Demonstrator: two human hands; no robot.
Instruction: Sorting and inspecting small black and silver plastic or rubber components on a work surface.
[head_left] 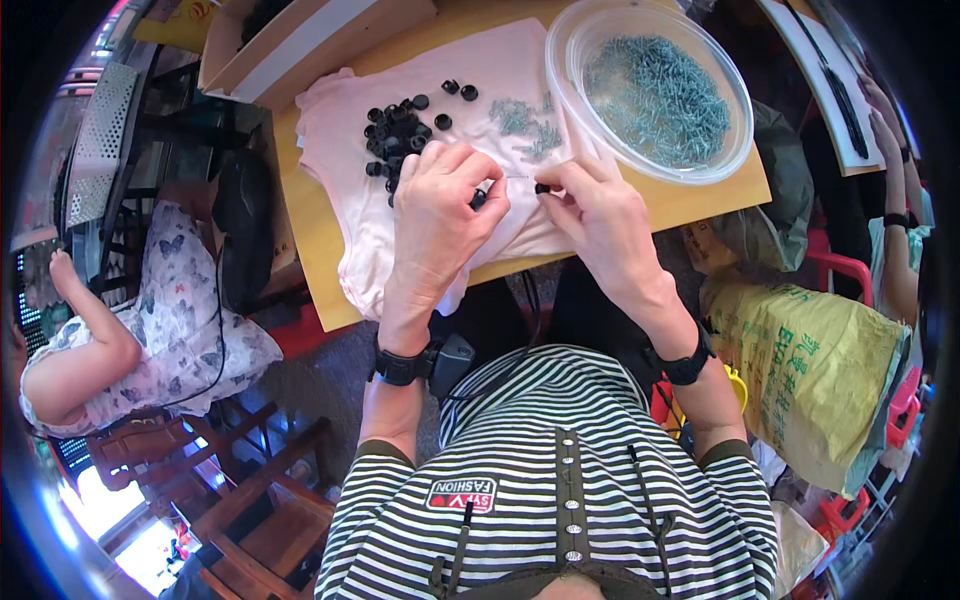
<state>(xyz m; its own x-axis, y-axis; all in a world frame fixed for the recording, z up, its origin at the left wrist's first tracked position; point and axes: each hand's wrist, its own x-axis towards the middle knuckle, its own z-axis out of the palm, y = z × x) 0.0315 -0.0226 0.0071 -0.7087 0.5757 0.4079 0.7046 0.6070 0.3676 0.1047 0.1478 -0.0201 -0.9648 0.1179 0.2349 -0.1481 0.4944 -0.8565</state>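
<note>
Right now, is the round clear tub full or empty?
Neither: the tub is partly filled. A broad heap of small screw-like metal pieces lies in it, with bare plastic showing around them.

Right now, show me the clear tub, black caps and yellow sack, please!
Clear tub [741, 115]: head view, on its right-hand wall.
Black caps [400, 130]: head view, middle of the pile.
Yellow sack [825, 385]: head view, middle of its side.

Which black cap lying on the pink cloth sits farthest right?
The black cap at the scatter's upper right edge; every other cap lying on the pink cloth is farther left.
</note>
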